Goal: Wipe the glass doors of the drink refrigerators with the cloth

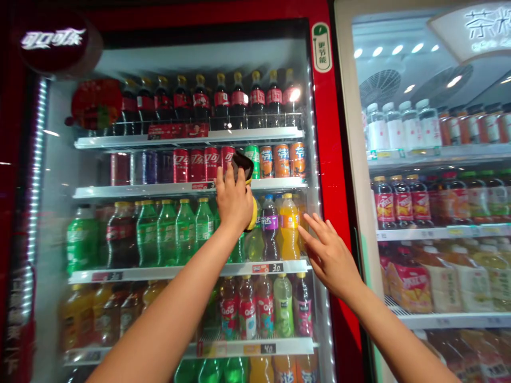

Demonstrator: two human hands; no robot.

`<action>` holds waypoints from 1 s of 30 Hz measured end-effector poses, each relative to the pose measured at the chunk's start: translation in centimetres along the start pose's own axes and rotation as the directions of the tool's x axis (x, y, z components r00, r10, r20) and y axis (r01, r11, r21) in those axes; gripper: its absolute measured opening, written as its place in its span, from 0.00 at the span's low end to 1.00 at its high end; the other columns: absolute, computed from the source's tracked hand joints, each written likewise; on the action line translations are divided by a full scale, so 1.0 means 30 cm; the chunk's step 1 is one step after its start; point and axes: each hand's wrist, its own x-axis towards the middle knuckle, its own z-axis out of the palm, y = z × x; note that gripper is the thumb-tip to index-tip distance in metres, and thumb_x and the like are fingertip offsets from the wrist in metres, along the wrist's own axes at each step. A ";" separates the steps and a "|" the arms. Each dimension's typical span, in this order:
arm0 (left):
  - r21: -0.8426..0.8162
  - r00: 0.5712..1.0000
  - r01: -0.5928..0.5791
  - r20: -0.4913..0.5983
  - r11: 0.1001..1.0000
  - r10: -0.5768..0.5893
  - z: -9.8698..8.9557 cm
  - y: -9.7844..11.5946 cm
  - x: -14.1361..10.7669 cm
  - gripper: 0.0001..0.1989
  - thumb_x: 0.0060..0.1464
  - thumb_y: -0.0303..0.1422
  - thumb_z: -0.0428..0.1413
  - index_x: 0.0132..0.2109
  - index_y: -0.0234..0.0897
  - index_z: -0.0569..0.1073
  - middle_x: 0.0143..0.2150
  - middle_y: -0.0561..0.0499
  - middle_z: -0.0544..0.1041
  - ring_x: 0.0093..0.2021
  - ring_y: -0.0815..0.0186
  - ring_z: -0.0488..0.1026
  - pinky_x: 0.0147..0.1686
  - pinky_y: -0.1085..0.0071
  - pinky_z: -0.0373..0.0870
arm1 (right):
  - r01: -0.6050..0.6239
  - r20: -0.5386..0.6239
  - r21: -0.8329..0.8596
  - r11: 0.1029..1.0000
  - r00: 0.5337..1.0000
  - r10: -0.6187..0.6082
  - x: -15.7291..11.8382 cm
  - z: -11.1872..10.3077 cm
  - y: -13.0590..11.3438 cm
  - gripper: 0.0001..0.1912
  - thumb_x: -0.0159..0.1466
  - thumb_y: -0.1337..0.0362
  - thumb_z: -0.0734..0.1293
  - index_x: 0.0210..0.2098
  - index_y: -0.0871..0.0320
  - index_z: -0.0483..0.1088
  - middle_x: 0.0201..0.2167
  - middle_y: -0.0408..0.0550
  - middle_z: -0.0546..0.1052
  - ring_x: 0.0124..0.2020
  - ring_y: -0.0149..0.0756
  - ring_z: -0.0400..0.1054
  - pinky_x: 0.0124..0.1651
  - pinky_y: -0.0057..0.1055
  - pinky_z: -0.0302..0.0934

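Note:
My left hand point(233, 199) reaches up to the glass door point(131, 56) of a red drinks cooler. Beneath its bent fingers is a dark, yellow-edged cloth point(244, 164), partly hidden by the hand and held against the glass. Lower and to the right, my right hand point(331, 258) has its fingers apart, near the door's right edge and beside a bottle of orange drink point(288, 223). It holds nothing. Whether its fingertips touch the glass I cannot tell.
Behind the glass, shelves hold cola bottles point(221, 101), cans point(282, 161), green bottles point(165, 234) and juice bottles point(265, 308). The red door frame point(331, 149) runs down the right side. A second cooler point(346, 106) with more drinks stands to the right.

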 end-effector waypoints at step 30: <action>-0.252 0.841 -0.466 0.172 0.848 0.513 0.134 0.426 -0.011 0.24 0.67 0.31 0.49 0.68 0.37 0.67 0.74 0.44 0.61 0.76 0.51 0.52 0.71 0.48 0.56 | -0.105 0.012 -0.130 0.986 0.994 0.108 -0.108 -0.128 0.077 0.30 0.64 0.76 0.60 0.64 0.58 0.68 0.70 0.59 0.64 0.74 0.50 0.52 0.69 0.59 0.58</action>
